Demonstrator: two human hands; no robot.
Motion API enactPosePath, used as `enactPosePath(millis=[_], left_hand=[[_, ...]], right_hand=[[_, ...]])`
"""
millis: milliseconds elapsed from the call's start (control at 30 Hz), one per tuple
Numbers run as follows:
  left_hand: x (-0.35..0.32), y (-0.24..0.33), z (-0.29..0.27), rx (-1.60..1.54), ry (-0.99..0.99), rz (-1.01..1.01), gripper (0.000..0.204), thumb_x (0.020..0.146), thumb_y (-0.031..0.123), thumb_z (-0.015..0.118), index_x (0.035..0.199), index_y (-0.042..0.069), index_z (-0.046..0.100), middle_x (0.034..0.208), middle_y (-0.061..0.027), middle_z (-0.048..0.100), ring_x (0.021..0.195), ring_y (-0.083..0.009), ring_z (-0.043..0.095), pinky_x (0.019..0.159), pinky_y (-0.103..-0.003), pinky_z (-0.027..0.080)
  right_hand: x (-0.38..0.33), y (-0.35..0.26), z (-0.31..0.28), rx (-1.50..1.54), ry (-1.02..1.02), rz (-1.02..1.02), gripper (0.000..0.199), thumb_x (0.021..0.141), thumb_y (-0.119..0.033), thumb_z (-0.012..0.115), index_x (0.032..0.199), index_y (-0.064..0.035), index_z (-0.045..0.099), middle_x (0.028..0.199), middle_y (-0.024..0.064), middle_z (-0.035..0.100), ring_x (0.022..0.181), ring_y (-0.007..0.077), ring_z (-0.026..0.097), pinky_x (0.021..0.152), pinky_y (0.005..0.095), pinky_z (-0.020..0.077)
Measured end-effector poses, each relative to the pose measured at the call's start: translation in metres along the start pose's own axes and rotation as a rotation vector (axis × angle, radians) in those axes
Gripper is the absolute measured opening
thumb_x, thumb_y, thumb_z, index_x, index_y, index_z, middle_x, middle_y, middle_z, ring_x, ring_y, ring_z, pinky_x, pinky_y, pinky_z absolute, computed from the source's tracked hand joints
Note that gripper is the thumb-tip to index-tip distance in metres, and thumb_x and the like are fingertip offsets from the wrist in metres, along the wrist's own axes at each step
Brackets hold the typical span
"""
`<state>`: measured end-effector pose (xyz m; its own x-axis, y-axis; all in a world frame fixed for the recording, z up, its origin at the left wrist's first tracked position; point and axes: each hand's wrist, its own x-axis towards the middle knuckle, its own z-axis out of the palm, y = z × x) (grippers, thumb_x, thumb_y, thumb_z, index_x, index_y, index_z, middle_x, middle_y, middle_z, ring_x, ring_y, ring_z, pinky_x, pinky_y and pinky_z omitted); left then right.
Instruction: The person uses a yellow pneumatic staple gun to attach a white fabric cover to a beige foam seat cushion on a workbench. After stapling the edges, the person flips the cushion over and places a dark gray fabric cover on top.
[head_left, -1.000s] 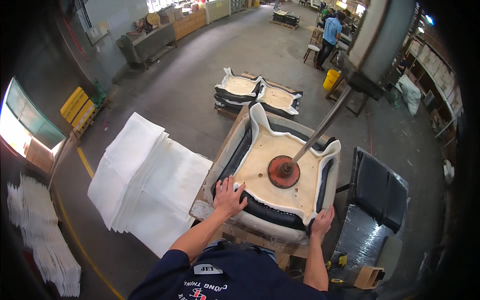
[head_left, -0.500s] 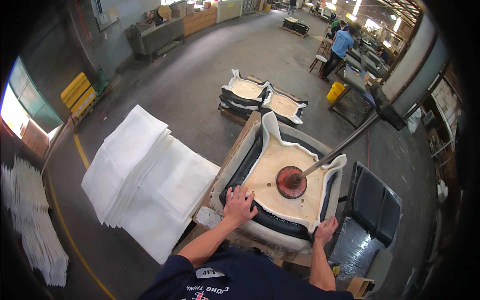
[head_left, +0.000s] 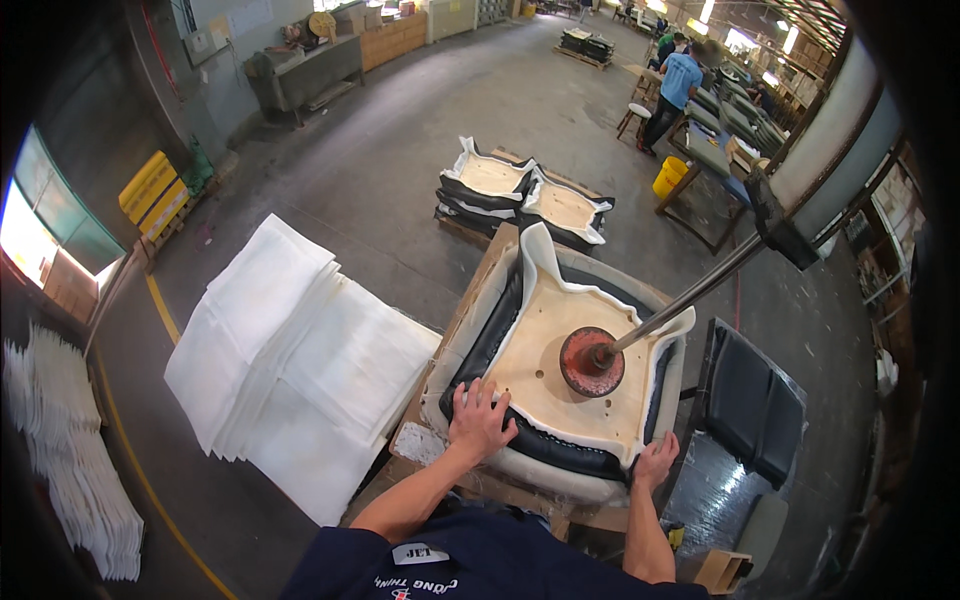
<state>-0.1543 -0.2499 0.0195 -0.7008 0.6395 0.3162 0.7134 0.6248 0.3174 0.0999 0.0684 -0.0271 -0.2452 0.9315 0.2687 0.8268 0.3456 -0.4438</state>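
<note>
Clock directions as I read them on my remote feed, centred on the wooden panel, 12 at the top.

Item: wooden panel (head_left: 535,330), pale, drilled with small holes; lies face up at the centre, inside a grey padded rim (head_left: 545,477) on a wooden surface (head_left: 492,258). White padding (head_left: 541,262) edges it, standing up in a peak at 11 o'clock. Black cover (head_left: 560,446), outside the padding, with stitching along its 6 o'clock side.

Item: red disc (head_left: 578,377), round and worn, sitting against the panel near its middle; metal rod (head_left: 690,296) rises from it toward 2 o'clock.

Item: left hand (head_left: 482,424), at 8 o'clock; fingers spread apart, laid over the black cover.

Item: right hand (head_left: 655,462), at 5 o'clock, against the rim's corner; whether its fingers pinch anything, I cannot tell.

Item: white sheets (head_left: 330,370), layered pile, 9 o'clock, just beside the wooden surface.

Item: black cushions (head_left: 750,405), between 3 and 4 o'clock, on shiny film.

Item: stacked seats (head_left: 487,177), padded and black-sided, between 11 and 12 o'clock.

Item: yellow bucket (head_left: 671,178), 1 o'clock, on the floor; co-worker in a blue shirt (head_left: 683,78) beyond it.
</note>
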Motion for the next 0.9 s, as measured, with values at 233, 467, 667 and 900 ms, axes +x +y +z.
enactPosePath(millis=[233, 467, 667, 900], left_hand=[[-0.001, 0.006, 0.001, 0.015, 0.009, -0.011, 0.055, 0.081, 0.044, 0.071, 0.128, 0.015, 0.068, 0.139, -0.0149, 0.056, 0.138, -0.0377, 0.044, 0.119, -0.06, 0.024], [0.0, 0.017, -0.001, 0.05, 0.089, -0.043, 0.045, 0.083, 0.04, 0.071, 0.121, 0.016, 0.071, 0.133, -0.0121, 0.06, 0.136, -0.0356, 0.047, 0.117, -0.058, 0.027], [-0.002, 0.023, -0.006, -0.018, 0.066, -0.105, 0.041, 0.086, 0.034, 0.07, 0.123, 0.016, 0.071, 0.135, -0.0119, 0.06, 0.135, -0.0356, 0.048, 0.117, -0.056, 0.029], [-0.016, -0.02, -0.057, -0.333, 0.402, -0.407, 0.039, 0.092, 0.015, 0.065, 0.129, 0.005, 0.066, 0.138, -0.0192, 0.059, 0.129, -0.0369, 0.053, 0.111, -0.046, 0.041]], right_hand=[[0.003, 0.003, -0.002, 0.036, -0.016, -0.01, 0.05, 0.093, -0.02, 0.056, 0.141, -0.0067, 0.061, 0.148, 0.0127, 0.053, 0.131, 0.0346, 0.057, 0.104, 0.0454, 0.0486], [0.014, 0.002, -0.009, 0.21, -0.072, -0.001, 0.047, 0.093, -0.019, 0.054, 0.137, -0.0043, 0.064, 0.149, 0.0134, 0.054, 0.133, 0.0332, 0.057, 0.106, 0.0431, 0.048], [0.03, 0.021, -0.007, 0.35, -0.113, -0.047, 0.049, 0.093, -0.019, 0.056, 0.136, 0.0011, 0.063, 0.148, 0.0175, 0.054, 0.135, 0.0349, 0.055, 0.111, 0.0404, 0.0444], [0.031, 0.059, -0.006, 0.937, -0.179, 0.092, 0.045, 0.105, -0.013, 0.051, 0.145, 0.0056, 0.054, 0.141, 0.0188, 0.062, 0.129, 0.0255, 0.059, 0.113, 0.0356, 0.0419]])
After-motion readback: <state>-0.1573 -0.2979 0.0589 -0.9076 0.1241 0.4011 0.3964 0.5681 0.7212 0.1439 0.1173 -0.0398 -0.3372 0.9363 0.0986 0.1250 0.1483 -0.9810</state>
